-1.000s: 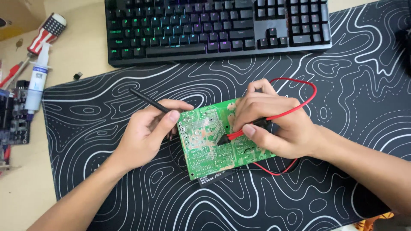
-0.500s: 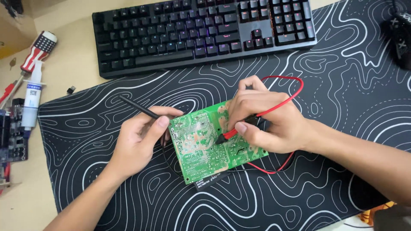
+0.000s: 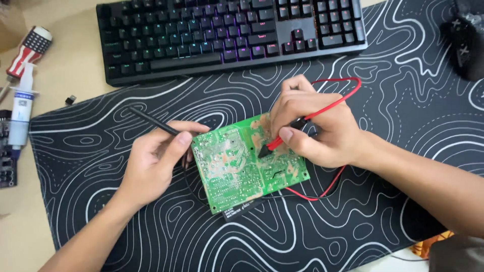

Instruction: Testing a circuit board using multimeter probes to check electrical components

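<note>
Keyboard (image 3: 232, 35), syringe tube (image 3: 20, 113), screwdriver (image 3: 27, 50), patterned mat (image 3: 378, 221).

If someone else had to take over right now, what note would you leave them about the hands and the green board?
Left hand: grip shut on the black probe, its tip at the left edge of the green circuit board.
Right hand: grip shut on the red probe, tip pressed on the board's solder side, near its middle.
Board lies flat on the black patterned mat; the red lead loops behind the right hand.
Done: both probes are on the board.
Left: cannot tell how many points remain; no meter is in view.
</note>
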